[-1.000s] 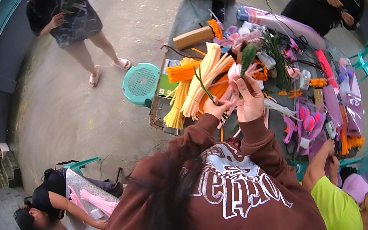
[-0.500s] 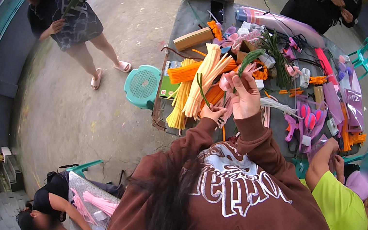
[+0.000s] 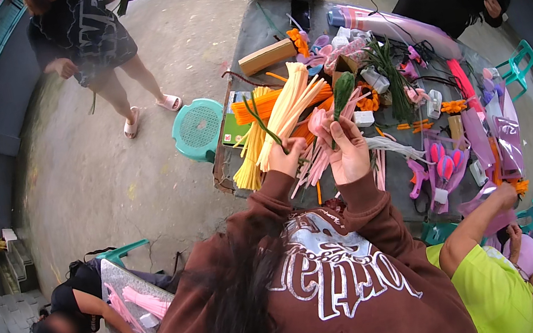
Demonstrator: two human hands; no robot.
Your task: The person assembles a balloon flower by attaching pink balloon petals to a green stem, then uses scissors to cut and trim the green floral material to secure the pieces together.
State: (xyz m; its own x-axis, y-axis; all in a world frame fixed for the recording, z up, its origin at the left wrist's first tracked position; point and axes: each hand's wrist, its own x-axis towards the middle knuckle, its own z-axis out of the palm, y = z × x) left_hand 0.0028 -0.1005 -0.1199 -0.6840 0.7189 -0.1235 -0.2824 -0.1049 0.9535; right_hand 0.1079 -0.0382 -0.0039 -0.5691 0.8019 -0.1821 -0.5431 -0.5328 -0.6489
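My left hand [image 3: 288, 157] is closed on a thin dark green pipe cleaner [image 3: 260, 123], which bends up and away to the left. Close beside it, my right hand [image 3: 348, 154] pinches a fuzzy green leaf shape [image 3: 343, 91] near its base, the leaf standing upright. A rounded pink piece [image 3: 318, 120] shows against my right fingertips; whether I hold it or it lies behind, I cannot tell. Under and beyond my hands lie bundles of peach pipe cleaners [image 3: 294, 99], yellow ones [image 3: 251, 166], orange ones [image 3: 249, 110] and loose pink ones [image 3: 315, 161].
Pink glue guns [image 3: 418, 179], dark green stems [image 3: 395, 79], a cardboard box [image 3: 267, 57] and a plastic film roll [image 3: 392, 27] crowd the grey table [image 3: 250, 34]. A green stool [image 3: 199, 130] stands left. A person in a yellow shirt [image 3: 490, 284] sits close right; others are around.
My hands have moved slightly left and farther apart. The green leaf has swung from leaning right to upright, and the thin green pipe cleaner now tilts more to the left.
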